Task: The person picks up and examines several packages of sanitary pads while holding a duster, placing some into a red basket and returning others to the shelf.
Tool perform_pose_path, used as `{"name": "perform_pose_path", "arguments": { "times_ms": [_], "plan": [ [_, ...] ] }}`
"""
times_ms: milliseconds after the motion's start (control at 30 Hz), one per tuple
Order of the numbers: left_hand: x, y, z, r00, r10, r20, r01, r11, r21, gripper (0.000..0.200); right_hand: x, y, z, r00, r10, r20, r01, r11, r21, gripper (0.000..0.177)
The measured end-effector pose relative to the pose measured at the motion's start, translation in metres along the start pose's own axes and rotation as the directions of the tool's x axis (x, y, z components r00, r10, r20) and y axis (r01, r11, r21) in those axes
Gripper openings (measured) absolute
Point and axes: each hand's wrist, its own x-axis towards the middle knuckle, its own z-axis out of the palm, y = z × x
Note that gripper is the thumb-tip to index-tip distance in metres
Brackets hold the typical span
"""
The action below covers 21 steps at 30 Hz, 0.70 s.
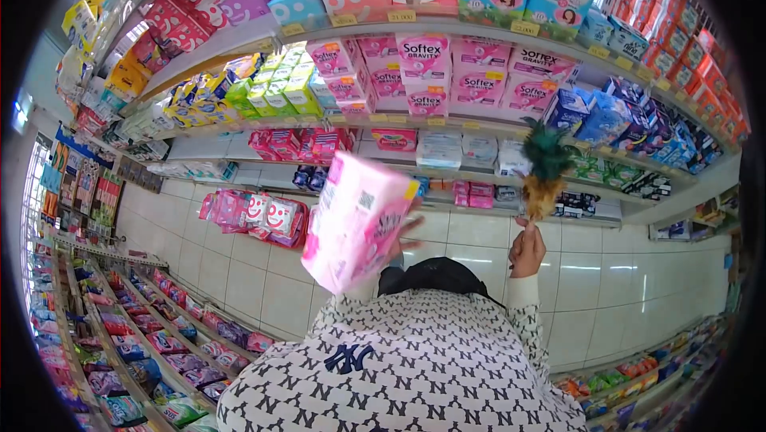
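Observation:
A large pink and white pack is held up, tilted, in front of my body. My left hand is behind its right side, with fingertips showing past the edge; the rest of that hand is hidden by the pack. On the right, my right hand is closed around the thin handle of a feather duster, whose dark green and tan feathers point up toward the lower shelves. Pink Softex packs stand stacked on the shelf ahead.
Shelves of boxed goods curve across the front. A red basket with pink packs stands on the tiled floor at left. More stocked racks lie at lower left, and others at lower right.

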Motion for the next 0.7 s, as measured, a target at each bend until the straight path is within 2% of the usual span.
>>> {"name": "perform_pose_path", "arguments": {
  "times_ms": [33, 67, 133, 167, 200, 233, 267, 300, 333, 400, 433, 467, 533, 600, 633, 667, 700],
  "plan": [
    [-0.009, 0.003, -0.006, 0.995, -0.093, -0.043, 0.09, 0.994, -0.065, 0.074, -0.003, -0.001, 0.0, 1.0, -0.011, 0.008, 0.011, 1.0, -0.007, 0.031],
    [-0.019, 0.006, -0.012, 0.979, -0.184, -0.086, 0.172, 0.975, -0.138, 0.071, -0.005, -0.001, 0.001, 0.994, -0.087, 0.067, 0.091, 0.995, -0.052, 0.03],
    [-0.035, -0.003, -0.019, 0.975, -0.178, -0.131, 0.163, 0.98, -0.118, 0.071, -0.014, -0.008, 0.006, 0.96, -0.2, 0.195, 0.229, 0.964, -0.137, 0.027],
    [-0.039, -0.012, -0.023, 0.976, -0.156, -0.154, 0.141, 0.985, -0.104, 0.07, -0.021, -0.017, 0.005, 0.923, -0.189, 0.336, 0.279, 0.928, -0.245, 0.02],
    [-0.043, -0.02, -0.027, 0.978, -0.119, -0.171, 0.105, 0.991, -0.087, 0.07, -0.028, -0.03, 0.012, 0.868, -0.188, 0.46, 0.424, 0.763, -0.488, 0.016],
    [-0.041, -0.029, -0.028, 0.979, -0.085, -0.187, 0.071, 0.994, -0.078, 0.069, -0.036, -0.054, 0.031, 0.737, -0.165, 0.656, 0.502, 0.784, -0.366, 0.015],
    [-0.041, -0.038, -0.028, 0.979, -0.047, -0.198, 0.036, 0.998, -0.061, 0.069, -0.042, -0.065, 0.044, 0.61, -0.131, 0.782, 0.552, 0.778, -0.299, 0.015],
    [-0.04, -0.039, -0.029, 0.977, -0.012, -0.214, 0.003, 0.999, -0.043, 0.068, -0.042, -0.072, 0.052, 0.567, -0.078, 0.82, 0.616, 0.701, -0.36, 0.016],
    [-0.039, -0.038, -0.03, 0.974, 0.018, -0.225, -0.024, 0.999, -0.027, 0.068, -0.039, -0.076, 0.058, 0.529, -0.019, 0.848, 0.678, 0.61, -0.409, 0.018],
    [-0.042, -0.028, -0.033, 0.966, 0.069, -0.251, -0.073, 0.997, -0.007, 0.067, -0.005, -0.032, 0.047, 0.732, -0.153, 0.664, 0.535, 0.733, -0.421, 0.021],
    [-0.044, -0.023, -0.034, 0.963, 0.083, -0.258, -0.09, 0.996, -0.014, 0.067, 0.022, -0.015, 0.034, 0.812, -0.182, 0.554, 0.489, 0.731, -0.477, 0.025],
    [-0.046, -0.019, -0.036, 0.958, 0.111, -0.263, -0.12, 0.993, -0.016, 0.066, 0.029, -0.039, 0.039, 0.929, -0.061, 0.365, 0.304, 0.69, -0.657, 0.025],
    [-0.047, -0.014, -0.04, 0.957, 0.132, -0.259, -0.149, 0.988, -0.045, 0.066, 0.025, -0.061, 0.037, 0.957, -0.018, 0.289, 0.234, 0.637, -0.735, 0.025],
    [-0.046, -0.014, -0.045, 0.957, 0.134, -0.259, -0.155, 0.986, -0.063, 0.065, 0.002, -0.042, 0.025, 0.856, -0.079, 0.511, 0.39, 0.749, -0.536, 0.022],
    [-0.044, -0.014, -0.046, 0.96, 0.128, -0.25, -0.15, 0.986, -0.069, 0.065, -0.01, -0.044, 0.031, 0.71, -0.176, 0.682, 0.561, 0.726, -0.397, 0.018],
    [-0.043, -0.015, -0.047, 0.962, 0.122, -0.246, -0.146, 0.986, -0.084, 0.064, -0.017, -0.051, 0.037, 0.612, -0.08, 0.787, 0.595, 0.702, -0.391, 0.016],
    [-0.042, -0.016, -0.048, 0.966, 0.112, -0.233, -0.139, 0.985, -0.103, 0.064, -0.014, -0.045, 0.036, 0.655, -0.064, 0.753, 0.567, 0.7, -0.434, 0.018]
  ]
}}
